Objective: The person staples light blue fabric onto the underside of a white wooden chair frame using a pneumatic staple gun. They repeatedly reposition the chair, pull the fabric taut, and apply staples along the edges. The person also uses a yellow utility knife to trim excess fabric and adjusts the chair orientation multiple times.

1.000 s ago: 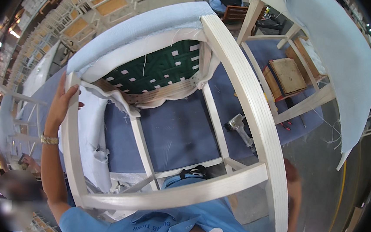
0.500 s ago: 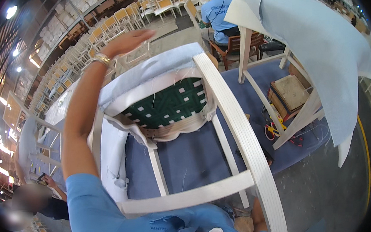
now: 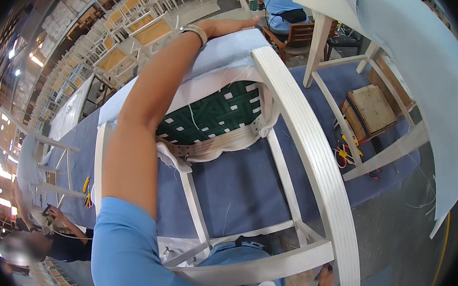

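- The white chair frame (image 3: 313, 166) lies tipped on the blue-covered table (image 3: 236, 181), its green webbed seat underside (image 3: 215, 109) facing up and its legs pointing toward the person. It rests on few contact points, so a hard push could rock it or slide it across the cloth.
- The left hand (image 3: 233, 26) reaches far over the top, flat on the pale blue fabric (image 3: 231, 52) draped over the seat's far edge; its grip looks loose and spread rather than closed, though the fingertips are hard to make out. With the arm stretched this far, the pull on the fabric may be uneven and leave wrinkles or a skewed cover.
- The right hand (image 3: 327, 277) sits low at the near leg rail (image 3: 262, 269); whether its grip is closed around the rail I cannot tell. If it only rests there, the frame may not be steadied against the left hand's reach.
- The loose white fabric edge (image 3: 207, 149) hanging below the webbing could catch or fold under.
- Hand tools with red handles (image 3: 343, 155) lie on the table just beside a leg of another chair frame (image 3: 348, 125); a shifting frame might knock them off.
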{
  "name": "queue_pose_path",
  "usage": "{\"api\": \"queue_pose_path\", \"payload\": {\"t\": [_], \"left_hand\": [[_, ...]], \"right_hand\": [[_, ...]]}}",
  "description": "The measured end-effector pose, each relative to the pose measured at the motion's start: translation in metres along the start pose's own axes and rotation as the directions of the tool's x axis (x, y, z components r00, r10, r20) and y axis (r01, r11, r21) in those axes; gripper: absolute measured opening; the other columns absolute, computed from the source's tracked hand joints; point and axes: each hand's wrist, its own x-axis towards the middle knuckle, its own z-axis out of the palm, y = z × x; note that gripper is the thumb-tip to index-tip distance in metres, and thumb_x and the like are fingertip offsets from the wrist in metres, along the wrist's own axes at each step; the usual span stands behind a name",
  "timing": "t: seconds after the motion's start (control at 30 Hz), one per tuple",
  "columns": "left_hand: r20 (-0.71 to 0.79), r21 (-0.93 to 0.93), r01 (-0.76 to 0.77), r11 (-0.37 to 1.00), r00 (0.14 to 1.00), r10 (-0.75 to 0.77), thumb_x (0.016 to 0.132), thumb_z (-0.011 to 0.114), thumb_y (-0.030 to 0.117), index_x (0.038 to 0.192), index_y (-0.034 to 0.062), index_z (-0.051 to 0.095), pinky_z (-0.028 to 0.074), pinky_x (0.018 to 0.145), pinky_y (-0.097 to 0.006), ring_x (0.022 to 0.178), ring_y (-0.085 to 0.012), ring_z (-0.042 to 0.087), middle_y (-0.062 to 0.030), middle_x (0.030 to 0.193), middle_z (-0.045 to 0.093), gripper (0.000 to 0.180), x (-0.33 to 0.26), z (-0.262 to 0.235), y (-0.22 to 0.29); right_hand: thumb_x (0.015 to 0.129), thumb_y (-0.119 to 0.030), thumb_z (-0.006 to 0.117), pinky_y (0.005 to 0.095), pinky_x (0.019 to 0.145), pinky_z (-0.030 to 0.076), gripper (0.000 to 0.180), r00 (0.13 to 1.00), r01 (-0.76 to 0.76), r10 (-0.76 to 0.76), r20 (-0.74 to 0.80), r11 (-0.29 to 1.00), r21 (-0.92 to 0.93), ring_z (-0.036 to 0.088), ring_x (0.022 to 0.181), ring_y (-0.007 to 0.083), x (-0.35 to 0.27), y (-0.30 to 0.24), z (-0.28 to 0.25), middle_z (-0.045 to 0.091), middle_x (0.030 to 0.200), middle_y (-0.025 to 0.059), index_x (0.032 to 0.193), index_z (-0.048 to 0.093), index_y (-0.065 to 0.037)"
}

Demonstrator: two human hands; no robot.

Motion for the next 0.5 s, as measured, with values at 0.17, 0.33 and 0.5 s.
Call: {"api": "queue_pose_path", "payload": {"t": [0.17, 0.33, 0.5], "left_hand": [[-0.057, 0.152, -0.006, 0.988, 0.998, 0.015, 0.095, 0.025, 0.082, 0.15, 0.0083, 0.05, 0.03, 0.119, -0.038, 0.143, -0.0297, 0.044, -0.0172, 0.153, 0.048, 0.096, -0.015, -0.003, 0.004], [-0.157, 0.359, -0.102, 0.928, 0.973, 0.168, 0.097, 0.022, 0.08, 0.151, 0.0062, 0.048, 0.029, 0.121, -0.039, 0.144, -0.0351, 0.042, -0.0199, 0.155, 0.046, 0.095, -0.034, 0.012, 0.018], [-0.269, 0.428, -0.101, 0.898, 0.935, 0.233, 0.098, 0.024, 0.076, 0.15, 0.0084, 0.049, 0.038, 0.114, -0.044, 0.135, -0.04, 0.052, -0.0239, 0.143, 0.057, 0.089, -0.044, 0.025, 0.024]], "right_hand": [[0.078, -0.02, 0.064, 0.0408, 0.066, 0.051, 0.029, 0.928, 0.3, -0.304, 0.216, 0.953, 0.05, 0.069, 0.076, 0.0286, -0.06, -0.06, -0.047, 0.068, 0.077, 0.0165, 0.097, 0.069, 0.001], [0.073, -0.016, 0.07, 0.0401, 0.067, 0.054, 0.024, 0.669, 0.672, -0.734, 0.114, 0.664, 0.328, 0.068, 0.072, 0.03, -0.06, -0.162, -0.025, 0.065, 0.073, 0.0115, 0.092, 0.066, -0.001], [0.078, -0.022, 0.074, 0.0432, 0.083, 0.055, 0.054, 0.724, 0.296, -0.543, 0.425, 0.802, 0.519, 0.071, 0.091, 0.0327, -0.058, -0.246, 0.019, 0.072, 0.109, 0.0136, 0.129, 0.064, -0.008]]}}
